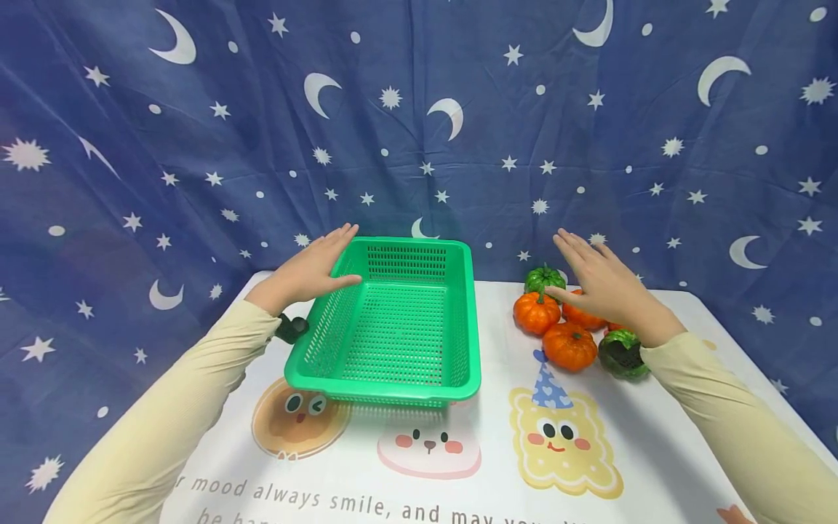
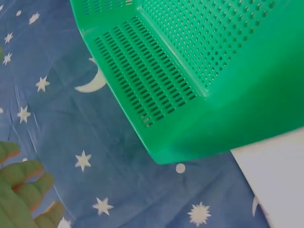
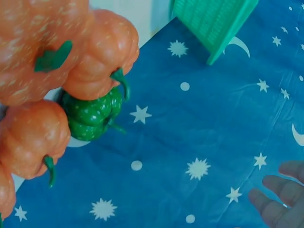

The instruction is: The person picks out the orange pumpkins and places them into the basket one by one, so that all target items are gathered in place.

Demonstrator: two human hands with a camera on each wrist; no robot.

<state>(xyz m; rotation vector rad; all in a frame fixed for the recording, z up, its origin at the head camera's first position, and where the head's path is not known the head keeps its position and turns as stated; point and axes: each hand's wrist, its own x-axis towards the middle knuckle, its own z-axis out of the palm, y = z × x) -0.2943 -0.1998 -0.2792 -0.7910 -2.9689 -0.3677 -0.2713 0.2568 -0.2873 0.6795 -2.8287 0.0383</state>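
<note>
My left hand (image 1: 310,268) is raised by the left rim of a green plastic basket (image 1: 473,320), fingers straight and thumb apart, holding nothing. The basket is rectangular with slotted walls, and nothing lies in it. On the right, my right hand (image 1: 602,280) hovers with extended fingers above a cluster of small pumpkins, also holding nothing. Several are orange, such as the front pumpkin (image 1: 569,347) and the left pumpkin (image 1: 536,314). A green pumpkin (image 3: 95,114) sits at the back. Nearest my right wrist is a green, dark-faced piece (image 1: 622,354), partly covered by the sleeve.
A white tablecloth (image 1: 497,451) with cartoon prints and lettering covers the table. Behind it hangs a blue curtain (image 1: 393,196) with moons and stars, close to the table's back edge. A black wrist camera (image 1: 292,329) on my left arm overlaps the basket's left side.
</note>
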